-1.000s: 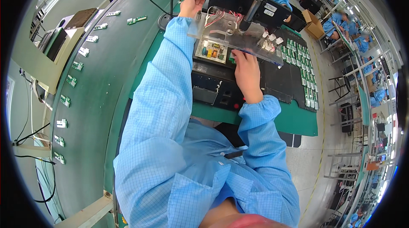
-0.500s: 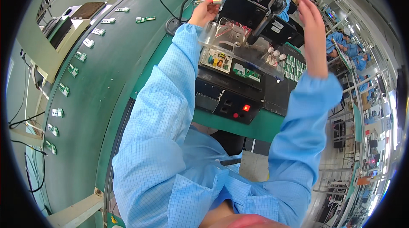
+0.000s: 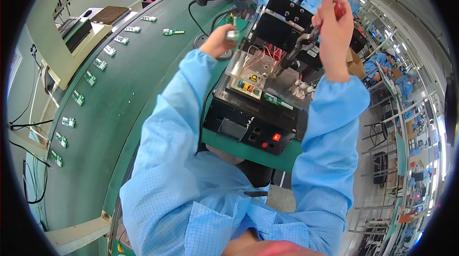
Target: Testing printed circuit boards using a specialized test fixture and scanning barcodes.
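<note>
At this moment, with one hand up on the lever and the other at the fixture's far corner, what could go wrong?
1. The left hand holds a small green circuit board by the black test fixture; if the right hand pulls the red-knobbed lever early, fingers might get pinched.
2. Loose red wires under the clear hinged cover could snag.

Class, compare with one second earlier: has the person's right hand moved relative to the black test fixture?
Yes. The right hand rose off the black test fixture to grip its lever handle above.

Eleven small green circuit boards [image 3: 90, 78] (on belt).
</note>
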A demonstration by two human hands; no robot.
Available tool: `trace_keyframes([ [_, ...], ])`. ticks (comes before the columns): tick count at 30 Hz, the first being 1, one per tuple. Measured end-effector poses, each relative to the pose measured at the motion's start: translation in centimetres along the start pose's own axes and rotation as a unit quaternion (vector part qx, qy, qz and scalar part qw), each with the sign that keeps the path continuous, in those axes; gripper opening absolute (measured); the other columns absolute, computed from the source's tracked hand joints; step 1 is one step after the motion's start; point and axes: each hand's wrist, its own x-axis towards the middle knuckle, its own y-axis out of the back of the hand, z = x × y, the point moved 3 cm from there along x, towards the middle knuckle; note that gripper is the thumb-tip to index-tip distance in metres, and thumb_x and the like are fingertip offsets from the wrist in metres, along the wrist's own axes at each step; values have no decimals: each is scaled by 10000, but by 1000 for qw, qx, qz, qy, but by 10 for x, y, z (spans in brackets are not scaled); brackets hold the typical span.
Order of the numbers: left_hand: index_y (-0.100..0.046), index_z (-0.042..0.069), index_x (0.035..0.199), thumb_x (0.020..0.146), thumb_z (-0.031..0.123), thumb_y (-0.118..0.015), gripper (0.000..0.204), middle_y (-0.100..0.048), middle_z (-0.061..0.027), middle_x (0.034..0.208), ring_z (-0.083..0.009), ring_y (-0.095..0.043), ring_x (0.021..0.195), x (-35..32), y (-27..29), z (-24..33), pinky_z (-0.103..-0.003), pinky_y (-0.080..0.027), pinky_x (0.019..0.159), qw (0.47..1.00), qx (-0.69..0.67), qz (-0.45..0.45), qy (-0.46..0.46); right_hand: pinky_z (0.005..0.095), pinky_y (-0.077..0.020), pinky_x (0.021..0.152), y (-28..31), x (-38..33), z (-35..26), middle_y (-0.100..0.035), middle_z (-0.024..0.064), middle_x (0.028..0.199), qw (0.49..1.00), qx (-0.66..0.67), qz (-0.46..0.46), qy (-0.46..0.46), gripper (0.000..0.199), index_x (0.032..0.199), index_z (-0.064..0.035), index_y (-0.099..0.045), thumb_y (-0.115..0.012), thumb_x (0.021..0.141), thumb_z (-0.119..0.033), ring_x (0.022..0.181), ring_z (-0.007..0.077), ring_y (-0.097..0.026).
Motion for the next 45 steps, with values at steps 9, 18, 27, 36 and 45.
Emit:
trace_keyframes([
  [9,-737,76,1010,918,269,-676,222,-618,-8,835,-102,-577,686,-130,187,118,-288,-474,552,786,618,25,28,403,-465,1019,7,-100,3,-664,119,1258,929,-296,-105,193,283,1169,-47,-657,-728,896,-57,1223,324,-594],
  [18,-614,83,1373,798,353,-786,659,-686,-117,915,-200,-655,705,-226,356,176,-321,-524,594,605,746,246,131,442,-435,1078,81,-160,20,-662,125,1287,913,-384,-122,61,343,1247,-20,-656,-670,906,-56,1243,356,-552],
  [27,-723,35,1037,906,73,-648,155,-701,-126,963,-282,-695,866,-184,59,75,-375,-559,751,597,740,-67,-302,416,-480,1009,87,-194,30,-687,112,1229,894,-419,-155,17,373,1261,-43,-661,-707,893,-85,1200,336,-578],
  [36,-741,96,1034,895,170,-683,168,-694,-41,956,-284,-706,782,-154,-169,-42,-403,-584,664,482,741,-214,-415,408,-527,607,86,-170,47,-710,98,752,851,-482,-205,-29,88,860,-84,-732,-782,849,-155,718,297,-688],
  [45,-695,20,841,772,54,-664,83,-645,-113,894,-261,-720,736,-139,-188,-66,-374,-584,612,283,801,-277,-449,413,-557,571,93,-162,55,-707,143,721,885,-400,-238,26,115,822,-66,-712,-777,836,-159,636,346,-699],
])
